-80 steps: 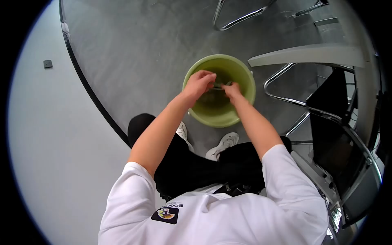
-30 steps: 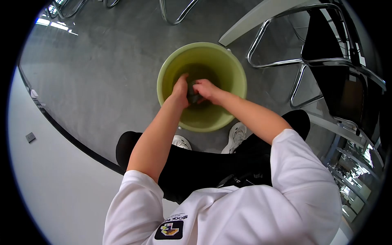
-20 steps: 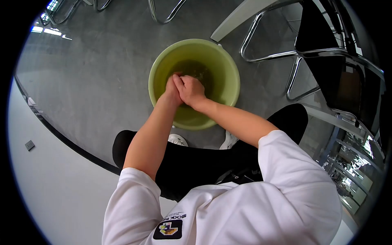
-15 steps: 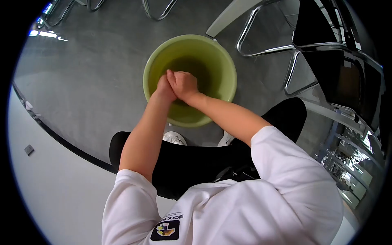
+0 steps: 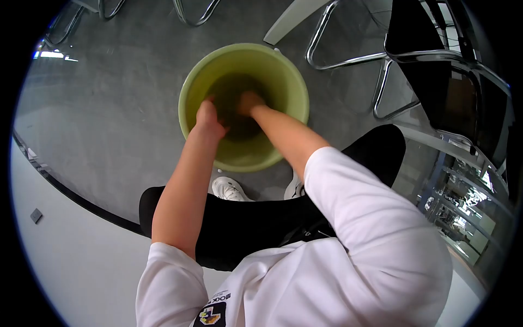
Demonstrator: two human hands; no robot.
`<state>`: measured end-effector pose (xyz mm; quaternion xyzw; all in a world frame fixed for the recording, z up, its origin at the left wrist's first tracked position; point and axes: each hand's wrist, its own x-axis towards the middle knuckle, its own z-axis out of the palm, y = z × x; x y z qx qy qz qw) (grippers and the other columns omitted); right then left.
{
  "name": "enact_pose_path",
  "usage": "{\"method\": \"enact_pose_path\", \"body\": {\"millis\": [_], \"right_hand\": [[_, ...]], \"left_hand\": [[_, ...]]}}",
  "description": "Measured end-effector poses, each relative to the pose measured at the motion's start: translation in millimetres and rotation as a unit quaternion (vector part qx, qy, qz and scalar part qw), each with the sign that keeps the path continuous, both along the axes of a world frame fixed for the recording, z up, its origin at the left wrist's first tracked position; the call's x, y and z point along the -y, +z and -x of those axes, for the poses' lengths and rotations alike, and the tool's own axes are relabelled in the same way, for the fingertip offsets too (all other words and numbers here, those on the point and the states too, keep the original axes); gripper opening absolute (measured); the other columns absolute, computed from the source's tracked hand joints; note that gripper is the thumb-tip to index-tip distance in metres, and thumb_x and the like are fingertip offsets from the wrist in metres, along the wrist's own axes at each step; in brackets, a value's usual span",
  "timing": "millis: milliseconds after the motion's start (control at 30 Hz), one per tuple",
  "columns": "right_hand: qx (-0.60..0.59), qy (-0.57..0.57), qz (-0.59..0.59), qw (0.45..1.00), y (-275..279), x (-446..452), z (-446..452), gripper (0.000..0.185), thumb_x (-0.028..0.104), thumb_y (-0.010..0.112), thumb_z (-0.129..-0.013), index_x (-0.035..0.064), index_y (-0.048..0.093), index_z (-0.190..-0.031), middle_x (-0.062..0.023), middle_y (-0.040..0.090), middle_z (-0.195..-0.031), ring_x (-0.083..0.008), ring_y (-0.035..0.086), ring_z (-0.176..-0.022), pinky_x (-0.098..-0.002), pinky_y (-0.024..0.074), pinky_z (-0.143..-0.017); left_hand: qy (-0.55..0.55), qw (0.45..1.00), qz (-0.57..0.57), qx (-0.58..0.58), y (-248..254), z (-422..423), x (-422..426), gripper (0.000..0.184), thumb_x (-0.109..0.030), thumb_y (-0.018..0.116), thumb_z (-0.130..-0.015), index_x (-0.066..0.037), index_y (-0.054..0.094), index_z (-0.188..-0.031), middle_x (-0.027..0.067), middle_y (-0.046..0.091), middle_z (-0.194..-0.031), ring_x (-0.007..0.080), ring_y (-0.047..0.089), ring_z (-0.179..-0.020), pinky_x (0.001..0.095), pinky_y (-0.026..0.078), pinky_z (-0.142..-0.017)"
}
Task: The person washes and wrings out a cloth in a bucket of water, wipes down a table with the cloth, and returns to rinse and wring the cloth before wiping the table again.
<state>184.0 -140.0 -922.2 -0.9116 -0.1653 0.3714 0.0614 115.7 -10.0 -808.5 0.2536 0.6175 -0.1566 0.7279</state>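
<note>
— That round, yellow-green bucket [image 5: 289, 98], where is it standing from your side?

— On the smooth grey floor [image 5: 125, 109], upright, just ahead of a pair of white shoes [image 5: 227, 188], and the person is bent over it with both arms reaching to the opening

— What is the left hand [image 5: 207, 117] doing?

— It's over the left part of the bucket, wrist near the rim [image 5: 181, 103], palm turned inward, and the fingers are loosely parted, with nothing that I can see between them

— And the right hand [image 5: 250, 102]?

— That one looks deeper, towards the middle, shadowed and blurred, so I can't tell how far its fingers are open or whether they have hold of anything

— Are the hands touching?

— No, they're apart, and between them you look down on the dark bottom [image 5: 245, 126] of the bucket

— I can see black trousers [image 5: 250, 226] and a white T-shirt [image 5: 305, 278] from here

— Yes, and off to the right there's a black chair [image 5: 430, 98] on shiny metal tube legs [image 5: 348, 63], near the bucket without touching it, while a small grey square plate [image 5: 36, 216] sits on the white wall [image 5: 71, 267] at the left
</note>
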Motion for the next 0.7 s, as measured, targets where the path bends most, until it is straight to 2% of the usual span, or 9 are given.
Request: {"method": "enact_pose_path", "body": {"millis": [67, 100, 167, 233, 267, 333, 433, 533, 700], "right_hand": [[-0.061, -0.080, -0.002, 0.995, -18.5, -1.0, -4.8, 0.044, 0.034, 0.061, -0.086, 0.0029, 0.065, -0.116, -0.0238, 0.046, -0.139, -0.0385, 0.042, -0.133, -0.0454, 0.0424, -0.105], [0.035, -0.020, 0.046, 0.998, -73.8, 2.1, 8.0, 0.043, 0.035, 0.061, -0.086, 0.0036, 0.066, -0.115, -0.0218, 0.052, -0.134, -0.0352, 0.048, -0.129, -0.0448, 0.0458, -0.101], [0.135, 0.038, 0.097, 0.985, -84.0, 4.0, 9.4, 0.042, 0.035, 0.061, -0.087, 0.0044, 0.066, -0.114, -0.0199, 0.057, -0.129, -0.0319, 0.053, -0.125, -0.0443, 0.0492, -0.096], [-0.146, -0.070, -0.048, 0.986, -7.1, -8.8, 5.8, 0.040, 0.032, 0.061, -0.087, 0.0063, 0.065, -0.117, -0.0187, 0.063, -0.119, -0.0298, 0.062, -0.107, -0.0414, 0.0509, -0.091], [-0.144, -0.071, -0.046, 0.986, 28.5, -9.2, 5.1, 0.040, 0.032, 0.061, -0.087, 0.0063, 0.065, -0.117, -0.0187, 0.063, -0.119, -0.0298, 0.062, -0.107, -0.0414, 0.0509, -0.091], [-0.308, -0.312, -0.264, 0.859, 91.8, -11.4, 9.4, 0.034, 0.033, 0.060, -0.089, 0.0058, 0.066, -0.109, -0.0153, 0.065, -0.110, -0.0282, 0.064, -0.094, -0.0378, 0.0501, -0.086], [-0.330, -0.303, -0.372, 0.813, 147.4, -17.8, 21.3, 0.033, 0.035, 0.058, -0.092, 0.0026, 0.065, -0.099, -0.0148, 0.065, -0.100, -0.0267, 0.062, -0.089, -0.0384, 0.0490, -0.081], [0.006, -0.130, -0.371, 0.919, 135.5, -25.4, 41.9, 0.042, 0.038, 0.052, -0.095, -0.0005, 0.065, -0.086, -0.0201, 0.063, -0.088, -0.0357, 0.061, -0.084, -0.0435, 0.0482, -0.074], [0.137, -0.188, -0.369, 0.900, 107.9, -45.0, 58.7, 0.041, 0.038, 0.050, -0.093, 0.0026, 0.065, -0.078, -0.0162, 0.066, -0.088, -0.0377, 0.063, -0.086, -0.0488, 0.0496, -0.076]], "left_hand": [[-0.004, 1.000, 0.000, 0.000, -0.6, -0.1, -1.6, 0.064, -0.042, 0.052, -0.092, -0.015, 0.032, -0.147, 0.0110, 0.028, -0.151, 0.0348, 0.030, -0.134, 0.0588, 0.024, -0.110], [-0.015, 1.000, 0.000, 0.000, 0.3, -0.2, -1.8, 0.065, -0.045, 0.051, -0.092, -0.014, 0.033, -0.147, 0.0096, 0.025, -0.153, 0.0341, 0.027, -0.136, 0.0594, 0.024, -0.110], [-0.033, 0.999, 0.006, 0.021, 6.5, 0.7, -1.4, 0.065, -0.047, 0.050, -0.093, -0.014, 0.033, -0.146, 0.0102, 0.029, -0.151, 0.0338, 0.031, -0.135, 0.0584, 0.026, -0.109], [-0.048, 0.998, 0.012, 0.042, 3.7, 2.3, -3.2, 0.066, -0.049, 0.049, -0.093, -0.013, 0.034, -0.146, 0.0107, 0.032, -0.150, 0.0335, 0.035, -0.133, 0.0574, 0.029, -0.108], [-0.011, 0.995, 0.062, 0.078, -5.6, 3.9, -1.9, 0.063, -0.052, 0.048, -0.093, -0.014, 0.039, -0.143, 0.0111, 0.040, -0.144, 0.0329, 0.042, -0.128, 0.0576, 0.032, -0.106], [0.026, 0.986, 0.115, 0.115, -8.1, 4.9, -1.4, 0.061, -0.054, 0.047, -0.093, -0.014, 0.043, -0.140, 0.0116, 0.047, -0.138, 0.0323, 0.048, -0.122, 0.0578, 0.036, -0.103], [0.070, 0.982, 0.170, 0.052, 1.7, 4.1, 2.3, 0.053, -0.053, 0.043, -0.095, -0.013, 0.054, -0.129, 0.0120, 0.059, -0.126, 0.0318, 0.057, -0.113, 0.0552, 0.042, -0.099], [0.039, 0.945, 0.226, 0.234, -32.0, 6.0, -4.2, 0.049, -0.049, 0.041, -0.097, -0.009, 0.056, -0.120, 0.0099, 0.063, -0.116, 0.0285, 0.059, -0.109, 0.0460, 0.045, -0.100], [0.009, 0.912, 0.190, 0.363, -77.0, 18.5, -7.1, 0.048, -0.042, 0.033, -0.100, -0.005, 0.059, -0.116, 0.0151, 0.063, -0.116, 0.0323, 0.058, -0.110, 0.0460, 0.046, -0.097]]}}
